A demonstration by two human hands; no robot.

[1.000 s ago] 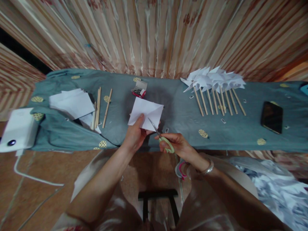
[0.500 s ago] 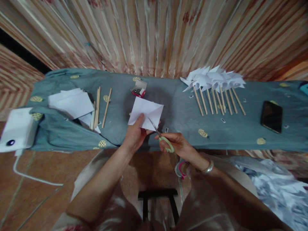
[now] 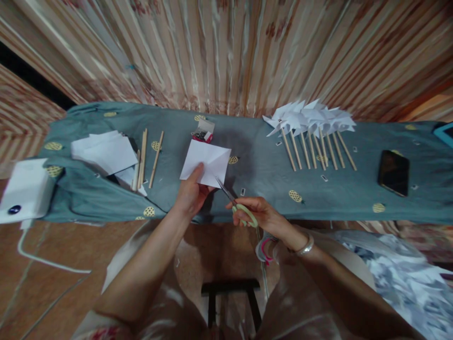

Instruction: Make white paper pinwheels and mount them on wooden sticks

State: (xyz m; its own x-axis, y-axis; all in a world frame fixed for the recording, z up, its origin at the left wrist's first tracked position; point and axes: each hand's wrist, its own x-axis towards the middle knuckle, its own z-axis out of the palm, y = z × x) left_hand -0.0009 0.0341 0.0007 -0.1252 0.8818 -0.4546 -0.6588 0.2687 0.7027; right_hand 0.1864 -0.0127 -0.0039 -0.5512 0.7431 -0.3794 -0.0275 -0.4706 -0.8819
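A square white sheet of paper [image 3: 208, 158] with diagonal creases is pinched in my left hand [image 3: 193, 193], thumb on top and fingers beneath. My right hand [image 3: 260, 212] grips green-handled scissors [image 3: 244, 215], whose blades reach the paper's lower right corner and point toward its middle. A small red and white box [image 3: 203, 132] of tiny metal pieces stands open just beyond the paper. To the left lie several wooden sticks [image 3: 142, 160] and a pile of white paper sheets [image 3: 104, 151].
Several white paper pinwheels [image 3: 311, 118] on sticks lie in a row at the back right. A black phone [image 3: 394, 172] rests farther right. A white device [image 3: 26, 189] with a cable sits at the left edge. A patterned cloth [image 3: 269, 189] covers the table.
The paper and my left hand have shifted slightly left. The scissors now sit nearer the paper's lower right corner, with less blade over the sheet.
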